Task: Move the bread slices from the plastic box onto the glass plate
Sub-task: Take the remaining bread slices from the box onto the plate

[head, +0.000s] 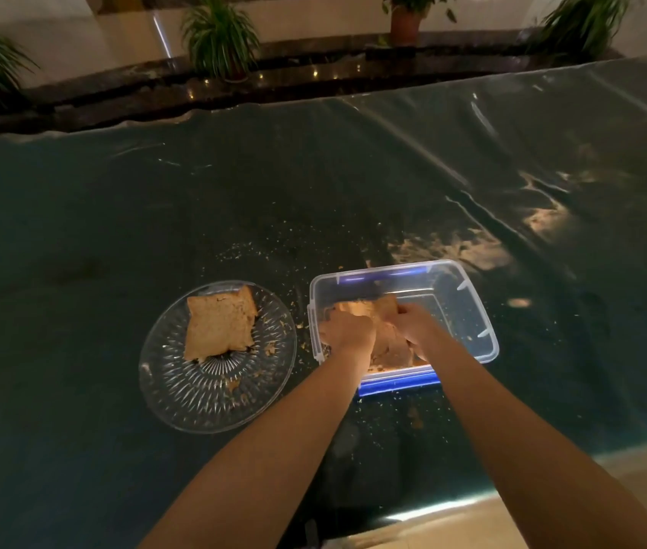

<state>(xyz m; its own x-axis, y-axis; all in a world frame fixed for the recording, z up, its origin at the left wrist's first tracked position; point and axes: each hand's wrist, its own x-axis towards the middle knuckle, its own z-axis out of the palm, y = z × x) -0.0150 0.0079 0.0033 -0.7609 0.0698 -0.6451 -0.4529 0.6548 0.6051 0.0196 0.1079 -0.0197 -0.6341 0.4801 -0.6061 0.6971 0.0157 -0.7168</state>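
A clear plastic box (468, 311) with blue clips sits right of centre on the dark table. Brown bread slices (391, 346) lie in its left half. Both my hands are inside the box: my left hand (347, 330) and my right hand (413, 324) are closed on the upper edge of the top bread slice (365, 309), side by side. To the left stands a ribbed glass plate (179, 398), with a small stack of bread slices (219, 322) on its far half.
Crumbs are scattered over the dark plastic-covered table (116, 231) around the plate and box. The table's near edge (452, 505) runs at the bottom right. Potted plants (219, 37) line a ledge beyond the far edge.
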